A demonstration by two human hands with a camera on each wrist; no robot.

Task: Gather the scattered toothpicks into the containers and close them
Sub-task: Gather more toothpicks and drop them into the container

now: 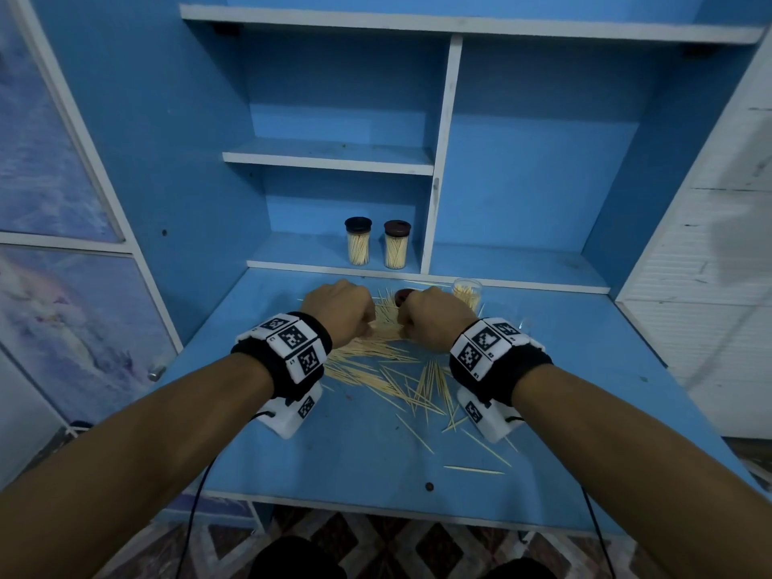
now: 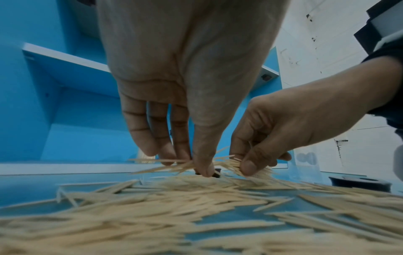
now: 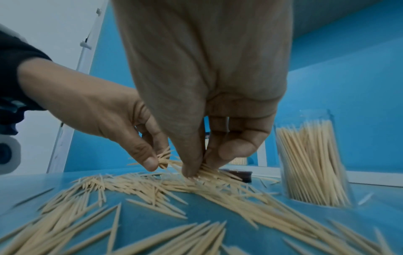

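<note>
Pale wooden toothpicks lie scattered over the blue desk. My left hand pinches a small bunch of toothpicks just above the pile. My right hand beside it pinches another bunch of toothpicks between thumb and fingers. An open clear container, partly filled with upright toothpicks, stands right of my right hand, also seen close in the right wrist view as the open container. Its dark lid lies on the desk between my hands.
Two closed, filled toothpick containers stand on the low shelf behind the desk. A white divider splits the shelving. Loose toothpicks reach toward the desk's front edge.
</note>
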